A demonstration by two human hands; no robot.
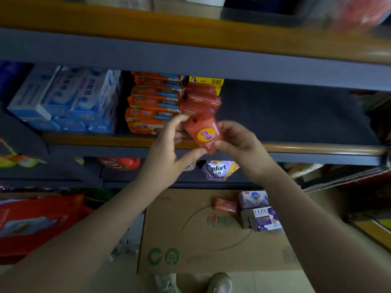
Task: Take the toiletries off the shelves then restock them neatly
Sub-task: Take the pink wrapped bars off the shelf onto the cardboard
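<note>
A: Where was the red soap (204,134), and how did it lie?

B: Held before the shelf (306,148) edge, its long axis tilted, upper end leaning left toward the red stack (201,98).

A: And each hand?

B: The left hand (169,149) pinched its left side with thumb and fingers; the right hand (237,142) curled round its lower right corner.

A: Elsewhere?

B: Another red bar (225,205) lay on the carton (190,240) below.

On the shelf (118,138), the tissue packs (69,100) are lying at the left, the soap stacks (154,102) just beside them at the right. A soap pack (204,134) is hanging before the stacks, between both hands. Below, on the carton (203,235), three soaps (251,210) are lying together.
</note>
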